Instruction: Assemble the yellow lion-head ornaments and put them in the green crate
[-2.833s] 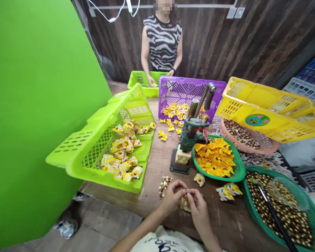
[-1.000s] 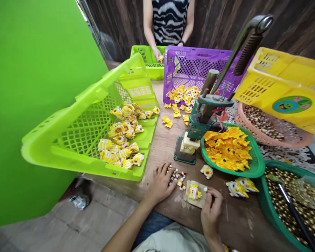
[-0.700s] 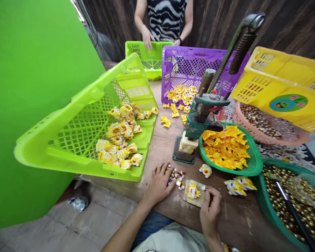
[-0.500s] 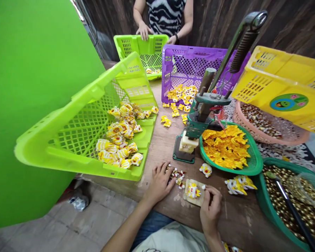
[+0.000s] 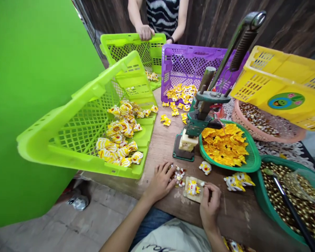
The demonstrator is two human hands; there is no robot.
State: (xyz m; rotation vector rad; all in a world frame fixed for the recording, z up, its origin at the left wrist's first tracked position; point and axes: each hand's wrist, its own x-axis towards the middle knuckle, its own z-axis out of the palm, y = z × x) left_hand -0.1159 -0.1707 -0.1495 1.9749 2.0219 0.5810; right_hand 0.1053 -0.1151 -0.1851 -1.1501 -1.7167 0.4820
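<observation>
My left hand (image 5: 160, 182) lies palm down on the wooden table, fingers apart, its fingertips among small white, red and gold pieces (image 5: 180, 174). To the right of them sits a flat beige block (image 5: 196, 198), with a yellow and white striped plastic figure (image 5: 193, 188) lying on it. My right hand (image 5: 210, 202) is closed at the block's right edge, thumb and forefinger pinching a small white piece (image 5: 202, 184). Another striped figure (image 5: 205, 168) rests behind the block. A hand press (image 5: 199, 120) with a raised lever stands farther back.
A tilted green crate (image 5: 132, 172) of striped figures stands left; a purple crate (image 5: 164, 75) is behind. At right are a green basket (image 5: 256, 161) of yellow parts, a yellow crate (image 5: 286, 82) and a basin (image 5: 258, 196) of gold beads. Across the table, a person holds another green crate (image 5: 106, 40).
The person opposite has shifted the far green crate to the left, and their hand now grips its rim. Small pieces by my left fingertips have moved slightly. My right hand stays nearly still.
</observation>
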